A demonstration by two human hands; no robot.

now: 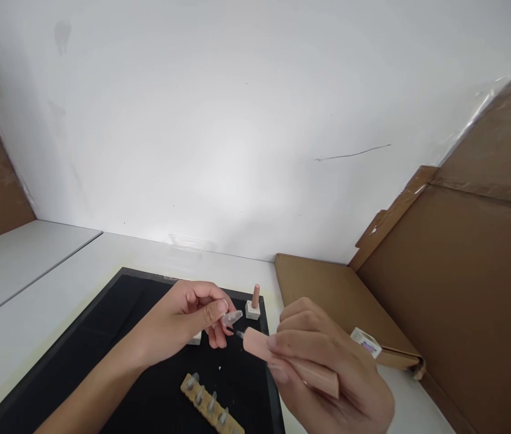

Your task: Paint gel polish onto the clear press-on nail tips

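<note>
My left hand (203, 313) pinches a translucent false nail tip (232, 317) between thumb and fingers, above the black mat. From the right, my right hand (327, 367) grips a nail polish brush by its long pink cap (291, 358). Its dark bristles (236, 332) point at the lower edge of the nail tip; whether they touch it I cannot tell. Below the hands lies a tan strip (210, 404) with several clear nail tips (212, 399) standing on it. Part of a white block-shaped object (195, 339) shows beneath my left hand, mostly hidden.
A white-based polish bottle (253, 308) with a pink cap stands near the far right corner of the black mat (119, 343). On the right are a flat cardboard box (323, 286) and a small white box (366, 342) with a purple mark. Cardboard panels (476, 283) and a white wall surround the table.
</note>
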